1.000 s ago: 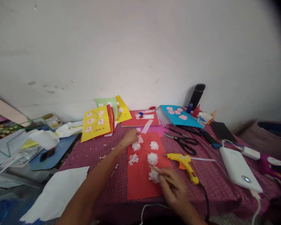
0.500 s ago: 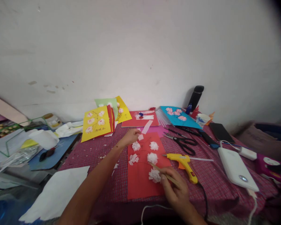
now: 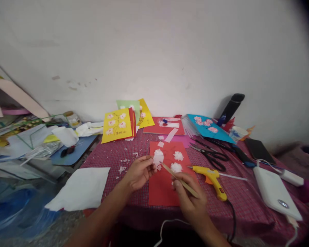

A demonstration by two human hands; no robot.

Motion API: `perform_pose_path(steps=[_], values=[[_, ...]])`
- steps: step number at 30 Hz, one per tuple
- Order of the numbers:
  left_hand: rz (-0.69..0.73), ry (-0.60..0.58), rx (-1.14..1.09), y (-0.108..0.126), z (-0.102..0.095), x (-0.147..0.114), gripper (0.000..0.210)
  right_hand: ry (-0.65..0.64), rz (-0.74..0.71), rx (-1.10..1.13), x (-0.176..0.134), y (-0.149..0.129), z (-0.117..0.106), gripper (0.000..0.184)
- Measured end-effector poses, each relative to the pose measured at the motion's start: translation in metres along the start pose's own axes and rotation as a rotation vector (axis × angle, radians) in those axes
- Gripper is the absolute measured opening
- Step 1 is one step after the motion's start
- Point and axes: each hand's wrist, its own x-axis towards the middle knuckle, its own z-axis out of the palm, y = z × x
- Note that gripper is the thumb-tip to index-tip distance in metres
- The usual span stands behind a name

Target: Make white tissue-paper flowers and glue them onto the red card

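My left hand [image 3: 141,172] pinches a small piece of white paper [image 3: 158,156] between thumb and fingertips, over the left part of a red card [image 3: 161,192]. In my right hand [image 3: 192,193] is a thin wooden stick [image 3: 181,181], its tip beside that piece. Ruffled white paper flowers [image 3: 178,155] sit on the card along faint drawn branches; the hands hide some of them. Just past the card's far edge lie small white paper squares [image 3: 161,144] and a paper strip [image 3: 171,135].
Right of the card lie a yellow hot glue gun [image 3: 208,175], black scissors [image 3: 211,156] and a white power bank [image 3: 276,192]. Yellow flower cards [image 3: 115,127] and a blue card [image 3: 209,128] stand at the back. White tissue [image 3: 79,188] covers the front left; paper scraps [image 3: 122,168] dot the cloth.
My left hand has come back from the card's far edge towards me, now with a paper piece. The right hand's stick tip has met it there. The view has shifted left.
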Motion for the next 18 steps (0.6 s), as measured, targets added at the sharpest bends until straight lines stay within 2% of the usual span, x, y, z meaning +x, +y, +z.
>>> perform_pose_path(steps=[4,12,18], values=[[-0.027,-0.006,-0.045,-0.004,0.000,-0.013,0.015,-0.037,0.010,-0.004,-0.001,0.000,0.011,0.017],[-0.039,0.001,-0.057,-0.010,-0.012,-0.015,0.016,-0.080,0.015,-0.009,-0.007,0.003,0.017,0.017],[-0.032,0.012,-0.025,-0.015,-0.014,-0.017,0.025,-0.135,-0.126,-0.040,-0.006,-0.004,0.018,0.023]])
